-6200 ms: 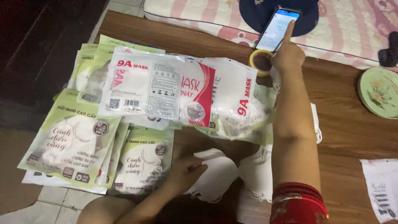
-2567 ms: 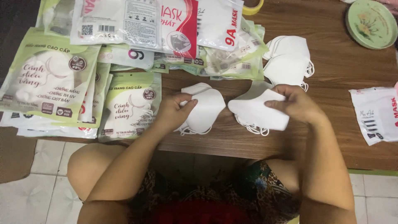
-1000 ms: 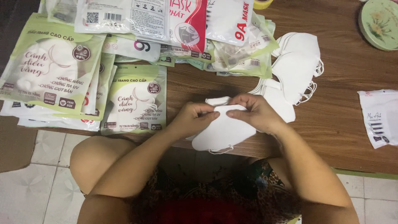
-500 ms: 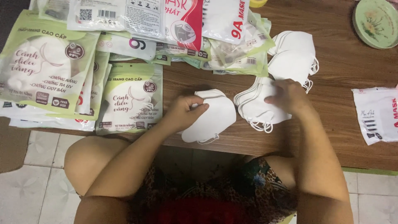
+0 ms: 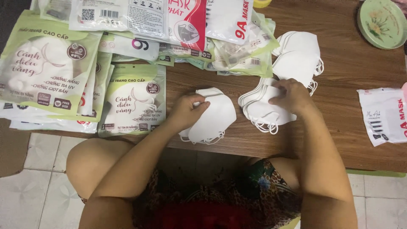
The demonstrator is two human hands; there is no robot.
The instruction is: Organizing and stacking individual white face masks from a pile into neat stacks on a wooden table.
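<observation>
- the left hand (image 5: 186, 111) pinches the top edge of a folded white mask (image 5: 214, 115), fingers closed on it; the mask lies on the wooden table (image 5: 347, 72) close to its near edge.
- the right hand (image 5: 292, 96) rests flat on a fanned stack of masks (image 5: 263, 111), fingers pressed on top rather than gripping, just right of the single mask.
- another pile of masks (image 5: 299, 53) lies just beyond the right hand.
- the masks look light, soft and limp, with thin ear loops trailing at the edges; these would likely snag, so the folded edge seems the better place to hold.
- green-and-white packets (image 5: 133, 99) lie left of the hands, and a green plate (image 5: 381, 21) sits at the far right corner.
</observation>
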